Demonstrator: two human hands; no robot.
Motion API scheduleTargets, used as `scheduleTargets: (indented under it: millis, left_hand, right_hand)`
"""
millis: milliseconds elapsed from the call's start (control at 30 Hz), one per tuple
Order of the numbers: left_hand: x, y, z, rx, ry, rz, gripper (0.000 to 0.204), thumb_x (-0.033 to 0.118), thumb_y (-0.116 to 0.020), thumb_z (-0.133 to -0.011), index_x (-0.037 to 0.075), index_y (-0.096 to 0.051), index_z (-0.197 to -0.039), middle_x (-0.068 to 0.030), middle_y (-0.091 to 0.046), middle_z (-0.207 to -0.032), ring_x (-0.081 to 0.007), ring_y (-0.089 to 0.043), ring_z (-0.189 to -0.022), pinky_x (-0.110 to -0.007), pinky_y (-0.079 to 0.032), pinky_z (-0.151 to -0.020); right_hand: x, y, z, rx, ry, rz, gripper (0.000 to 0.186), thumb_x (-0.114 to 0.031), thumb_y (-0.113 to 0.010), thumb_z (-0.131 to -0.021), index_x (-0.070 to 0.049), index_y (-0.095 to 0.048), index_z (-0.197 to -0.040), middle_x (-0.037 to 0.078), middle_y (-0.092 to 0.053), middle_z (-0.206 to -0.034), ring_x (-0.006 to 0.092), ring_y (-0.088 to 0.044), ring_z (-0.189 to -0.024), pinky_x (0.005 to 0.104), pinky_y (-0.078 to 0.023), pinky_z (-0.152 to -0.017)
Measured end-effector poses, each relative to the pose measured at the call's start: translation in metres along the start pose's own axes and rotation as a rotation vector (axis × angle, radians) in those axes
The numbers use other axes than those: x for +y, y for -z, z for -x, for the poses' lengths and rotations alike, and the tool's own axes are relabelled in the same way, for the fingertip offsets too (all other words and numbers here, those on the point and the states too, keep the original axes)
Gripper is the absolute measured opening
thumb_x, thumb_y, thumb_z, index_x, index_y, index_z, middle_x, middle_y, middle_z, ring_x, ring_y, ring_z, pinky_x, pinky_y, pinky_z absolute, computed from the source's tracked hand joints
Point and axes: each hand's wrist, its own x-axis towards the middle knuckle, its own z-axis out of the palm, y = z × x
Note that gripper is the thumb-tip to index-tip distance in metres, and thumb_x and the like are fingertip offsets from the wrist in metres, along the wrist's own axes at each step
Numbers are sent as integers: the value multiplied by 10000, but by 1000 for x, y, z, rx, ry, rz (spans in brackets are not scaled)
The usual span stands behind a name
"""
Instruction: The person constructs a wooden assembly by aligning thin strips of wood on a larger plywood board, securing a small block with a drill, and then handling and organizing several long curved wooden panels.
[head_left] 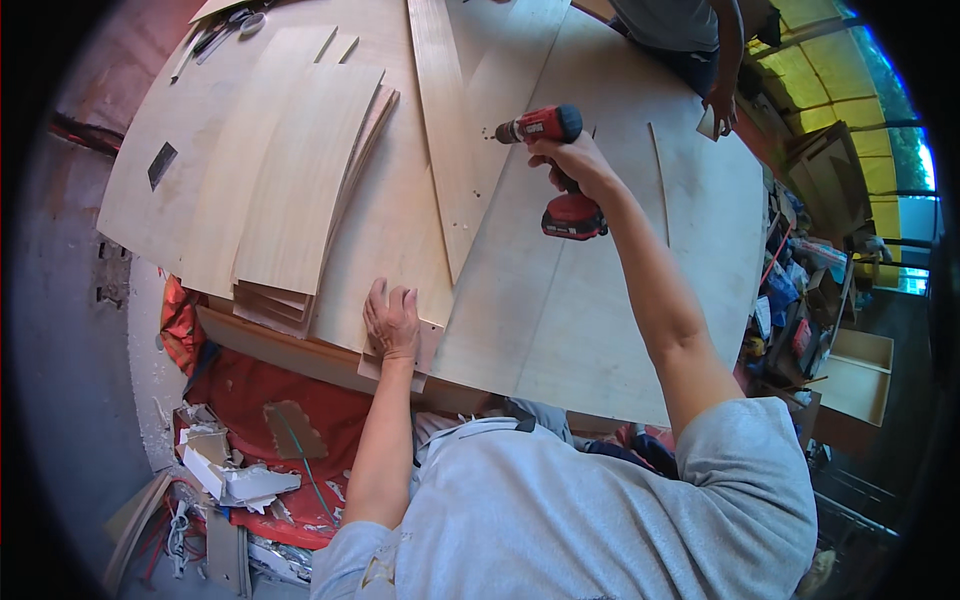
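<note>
A red and black cordless drill [545,124] is raised over the worktable, its handle in my right hand [578,165]. Its chuck points left, toward a long narrow wooden board [440,120] that lies slantwise across the table. My left hand [391,322] rests palm down, fingers apart, on a small thin wooden piece [430,348] at the near edge. That piece sticks out partly over the edge. A few small dark spots, perhaps screws or holes, show by the long board.
To the left lies a stack of thin wooden panels [305,160]. Loose tools [225,32] sit at the far left. Another person's hand [720,110] holds a small pale piece at the far right. Debris on a red cloth [330,400] lies below the near edge; clutter [800,290] fills the right.
</note>
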Motion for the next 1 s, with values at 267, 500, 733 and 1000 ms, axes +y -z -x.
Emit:
scheduleTargets:
  millis: [267,500,733,1000]
  left_hand:
    - [6,8,-5,-21,8,-23,194,249,-834,-924,131,-755,-1056,-156,-637,-1381,-374,-629,-1254,-502,-510,-1056]
    - [4,7,-4,-18,11,-29,210,257,-839,-919,136,-751,-1066,-156,-636,-1382,-373,-633,-1245,-499,-519,-1047]
    - [7,7,-4,-2,-11,-22,248,264,-862,-885,147,-719,-1051,-143,-621,-1374,-369,-630,-1228,-511,-532,-1033]
    - [1,2,-1,29,-5,-14,268,260,-874,-869,151,-716,-1056,-146,-620,-1375,-376,-631,-1232,-514,-529,-1036]
  right_hand:
    - [12,0,-50,-60,-49,75,307,-228,-757,-902,-76,-724,-1167,61,-775,-912,130,-611,-562,335,-502,-503]
    - [-1,-7,-48,-34,-56,124,319,-234,-753,-892,-68,-730,-1164,59,-770,-890,126,-608,-557,337,-498,-497]
    - [-33,-17,-69,-41,-49,377,335,-273,-778,-879,-31,-732,-1106,70,-726,-822,146,-608,-563,339,-491,-491]
    - [-43,-19,-66,-62,-63,404,399,-283,-793,-858,-34,-738,-1165,67,-718,-795,140,-597,-552,332,-490,-480]
